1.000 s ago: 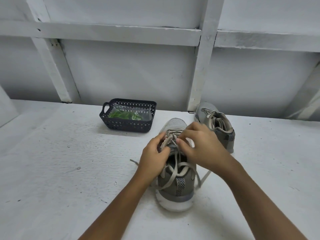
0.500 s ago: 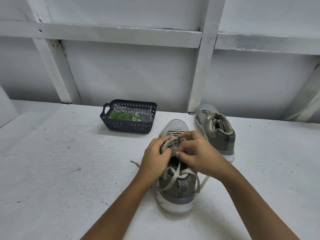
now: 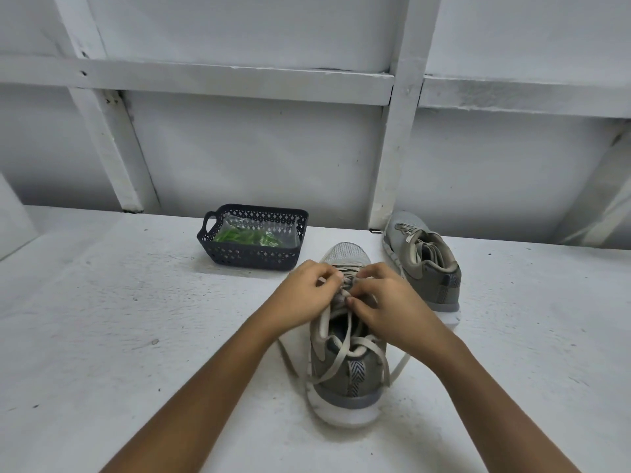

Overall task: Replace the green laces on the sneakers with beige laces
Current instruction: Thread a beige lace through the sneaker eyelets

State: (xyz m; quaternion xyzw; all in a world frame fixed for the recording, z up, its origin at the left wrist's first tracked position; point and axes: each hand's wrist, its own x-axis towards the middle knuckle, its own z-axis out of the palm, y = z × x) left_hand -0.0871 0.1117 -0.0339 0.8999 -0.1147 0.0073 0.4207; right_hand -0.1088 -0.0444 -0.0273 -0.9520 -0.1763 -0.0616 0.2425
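A grey near sneaker [image 3: 345, 384] stands on the white bench [image 3: 119, 336], a little right of the middle. Its white-soled heel faces the near edge and its toe points to the far edge. A beige lace [image 3: 336, 361] is threaded through its eyelets. Slack loops of the lace drape over the collar and heel, and a loose end trails onto the bench on each side of the shoe.

Both hands work over the tongue. The left hand [image 3: 307, 295] comes in from the left with its fingers curled, pinching the lace near the upper eyelets. The right hand [image 3: 386, 298] meets it from the right, thumb and fingers closed on the same lace, so that the two hands nearly touch above the tongue.

The second sneaker [image 3: 426, 268] sits apart, further back and to the right, close to the far edge. It is laced in the same beige, with its toe at the foot of a white post [image 3: 397, 148] on the wall [image 3: 256, 155].

Left of the sneakers, also near the far edge, stands a dark perforated basket [image 3: 246, 259]. Inside it lies a clear bag [image 3: 290, 237] holding the green laces [image 3: 246, 236].
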